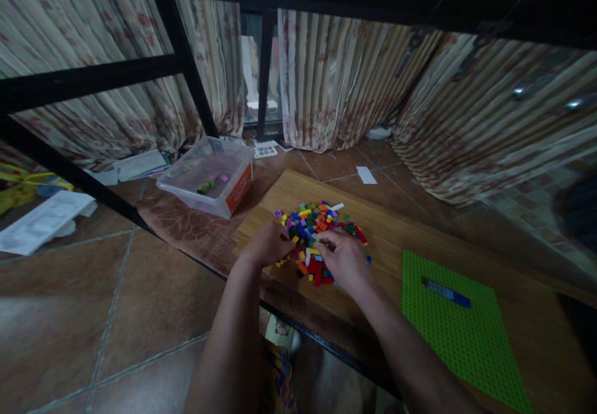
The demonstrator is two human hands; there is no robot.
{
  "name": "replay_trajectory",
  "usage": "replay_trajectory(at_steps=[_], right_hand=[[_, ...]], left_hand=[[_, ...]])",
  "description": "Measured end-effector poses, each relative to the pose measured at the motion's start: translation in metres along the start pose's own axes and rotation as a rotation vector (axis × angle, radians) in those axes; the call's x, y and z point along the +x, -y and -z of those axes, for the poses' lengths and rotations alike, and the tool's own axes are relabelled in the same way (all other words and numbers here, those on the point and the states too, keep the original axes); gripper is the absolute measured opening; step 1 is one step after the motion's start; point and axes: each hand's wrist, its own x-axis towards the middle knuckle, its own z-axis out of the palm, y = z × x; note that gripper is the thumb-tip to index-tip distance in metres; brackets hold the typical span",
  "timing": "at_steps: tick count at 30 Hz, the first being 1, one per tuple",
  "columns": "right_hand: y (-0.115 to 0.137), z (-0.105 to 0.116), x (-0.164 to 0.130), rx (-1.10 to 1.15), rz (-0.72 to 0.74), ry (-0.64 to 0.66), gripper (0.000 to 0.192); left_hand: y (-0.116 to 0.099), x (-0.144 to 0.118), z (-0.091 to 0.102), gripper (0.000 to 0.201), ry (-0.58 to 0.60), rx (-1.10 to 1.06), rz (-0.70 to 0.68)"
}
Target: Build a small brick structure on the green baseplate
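A heap of small toy building bricks (321, 220) in many colours lies on a wooden board. At its left side, my left hand (267, 244) has its fingers closed, with a small yellow brick (295, 239) at the fingertips. My right hand (344, 257) reaches into the heap from the right, thumb and fingers drawn together in a pinch. A tiny pale green piece shows by those fingertips, but what they grip is too small to make out. Red bricks (318, 272) lie between the hands, at the heap's near edge.
On the board's right lies a green studded baseplate (459, 333) bearing a blue, partly clear strip (446, 293). A clear plastic box (196, 193) with a few bricks inside stands at the left. Black metal bars (93, 73) cross in front of striped curtains (326, 84).
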Motion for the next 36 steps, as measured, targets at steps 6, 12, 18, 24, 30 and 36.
replay_trajectory(at_steps=[6,12,18,24,30,36], right_hand=[[0.013,0.010,0.017,-0.311,0.116,0.046,0.018],[0.025,-0.004,0.061,-0.487,0.275,0.146,0.020],[0.024,-0.028,0.081,-0.597,0.329,0.288,0.016],[0.019,-0.026,0.080,-0.480,0.321,0.361,0.012],[0.018,-0.016,0.069,-0.348,0.335,0.307,0.007],[0.024,0.008,0.056,0.013,0.226,0.290,0.014]], left_hand=[[0.003,0.004,-0.001,0.014,0.038,0.090,0.004],[0.009,0.007,0.004,0.011,-0.142,0.083,0.092],[0.006,0.016,0.001,0.025,-0.236,0.125,0.178],[0.009,0.021,-0.002,0.028,-0.189,0.123,0.183],[0.009,0.018,0.001,0.023,-0.194,0.094,0.101],[0.000,0.011,0.001,0.023,-0.044,-0.400,-0.092]])
